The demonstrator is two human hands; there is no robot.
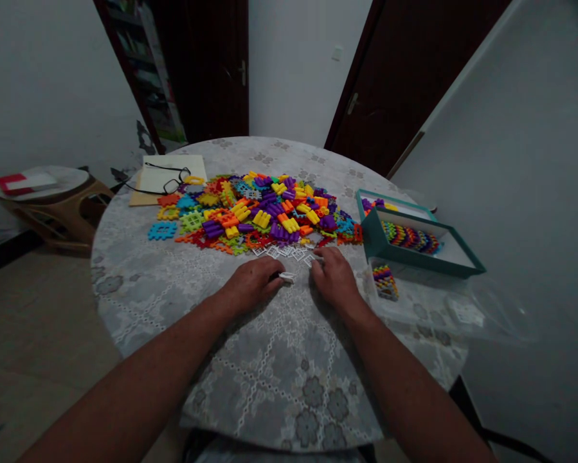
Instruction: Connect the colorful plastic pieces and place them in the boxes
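Observation:
My left hand [252, 281] rests on the round table [182, 289], its fingers curled and pinching a small white plastic piece [287, 277]. Just to its right, my right hand [334, 276] lies knuckles up, fingers bent onto a white lattice piece [312, 260]. A short row of white lattice pieces [281, 251] lies just beyond both hands. Behind that spreads a big heap of coloured interlocking blocks [264, 212], purple, yellow, orange, green and blue.
A teal box [380, 241] with stacked coloured pieces stands at the right, a clear tub [386, 283] of pieces in front of it. Glasses [170, 180] lie on a notebook [153, 167] at the far left. A low stool [62, 206] stands left of the table; dark doors behind.

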